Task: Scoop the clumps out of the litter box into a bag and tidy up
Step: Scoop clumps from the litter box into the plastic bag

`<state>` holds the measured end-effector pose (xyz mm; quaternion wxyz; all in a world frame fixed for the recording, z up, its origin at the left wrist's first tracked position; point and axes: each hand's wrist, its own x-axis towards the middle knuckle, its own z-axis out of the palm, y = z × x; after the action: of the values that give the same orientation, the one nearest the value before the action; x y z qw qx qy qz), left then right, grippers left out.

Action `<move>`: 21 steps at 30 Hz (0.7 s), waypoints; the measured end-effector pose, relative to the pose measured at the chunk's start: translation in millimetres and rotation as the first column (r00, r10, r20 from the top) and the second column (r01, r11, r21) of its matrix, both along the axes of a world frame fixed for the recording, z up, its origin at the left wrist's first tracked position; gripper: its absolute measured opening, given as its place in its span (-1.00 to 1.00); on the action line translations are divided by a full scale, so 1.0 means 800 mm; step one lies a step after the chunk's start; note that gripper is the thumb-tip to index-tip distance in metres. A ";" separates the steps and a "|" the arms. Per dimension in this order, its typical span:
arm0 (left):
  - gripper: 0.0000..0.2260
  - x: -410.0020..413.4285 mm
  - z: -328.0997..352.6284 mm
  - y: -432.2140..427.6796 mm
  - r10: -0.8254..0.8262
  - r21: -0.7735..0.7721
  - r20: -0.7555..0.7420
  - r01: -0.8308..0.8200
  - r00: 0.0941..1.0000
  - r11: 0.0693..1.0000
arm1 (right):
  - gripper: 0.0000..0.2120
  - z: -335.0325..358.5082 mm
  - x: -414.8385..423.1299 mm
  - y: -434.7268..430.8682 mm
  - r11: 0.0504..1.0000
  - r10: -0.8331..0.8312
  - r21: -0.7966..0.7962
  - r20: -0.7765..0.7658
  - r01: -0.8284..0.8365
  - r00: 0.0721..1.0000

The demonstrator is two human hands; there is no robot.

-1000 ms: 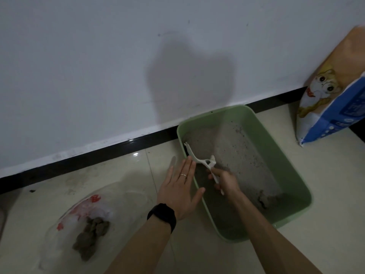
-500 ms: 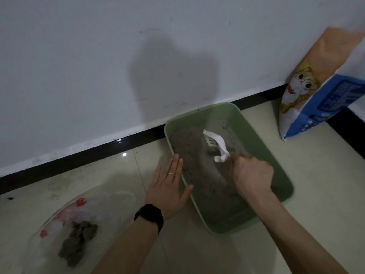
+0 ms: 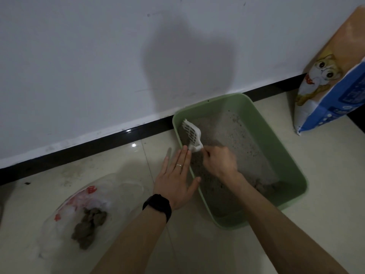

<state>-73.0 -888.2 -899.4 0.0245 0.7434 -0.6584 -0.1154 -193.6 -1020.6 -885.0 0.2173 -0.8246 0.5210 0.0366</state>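
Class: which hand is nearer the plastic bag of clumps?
Left. The left hand lies right of the plastic bag; the right hand, gripping the scoop, is farther, over the litter box.

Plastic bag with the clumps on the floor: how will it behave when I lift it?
Probably floppy: the thin plastic bag lies crumpled and slack. The clumps sit piled in one spot, so it would likely sag there. Likely light apart from that load.

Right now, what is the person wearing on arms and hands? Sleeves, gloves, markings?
No sleeves or gloves show. The left hand has a thin pale ring on one finger and a wide black band, watch-like, round the wrist. The right hand wears nothing that I can see.
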 end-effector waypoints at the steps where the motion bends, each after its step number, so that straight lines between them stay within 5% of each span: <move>1: -0.29 0.000 0.002 0.000 0.002 0.002 -0.002 -0.002 1.000 1.000 | -0.75 -0.008 0.000 -0.002 0.997 -0.047 0.067 0.069 0.042 0.997; 4: -0.29 0.000 0.006 0.000 0.002 0.030 -0.005 -0.002 1.000 1.000 | -0.76 -0.017 -0.006 -0.003 0.919 -0.323 0.317 0.261 0.236 0.910; 8: -0.30 0.001 0.007 0.000 -0.004 0.034 -0.006 0.004 1.000 0.999 | -0.79 -0.028 -0.011 0.004 0.654 -0.697 0.665 0.344 0.361 0.629; 14: -0.30 0.000 0.011 -0.001 -0.004 0.074 0.000 0.004 1.000 0.997 | -0.77 -0.022 -0.001 0.020 0.440 -0.841 0.850 0.278 0.290 0.464; 21: -0.30 -0.001 0.016 -0.002 -0.003 0.114 -0.005 0.004 1.000 0.993 | -0.84 0.003 -0.006 0.026 0.527 -0.817 0.803 0.391 0.277 0.423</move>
<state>-73.5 -890.0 -886.9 -0.0164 0.7421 -0.6520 -0.1547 -198.8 -1000.1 -882.5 0.6675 -0.3969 0.5947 -0.2081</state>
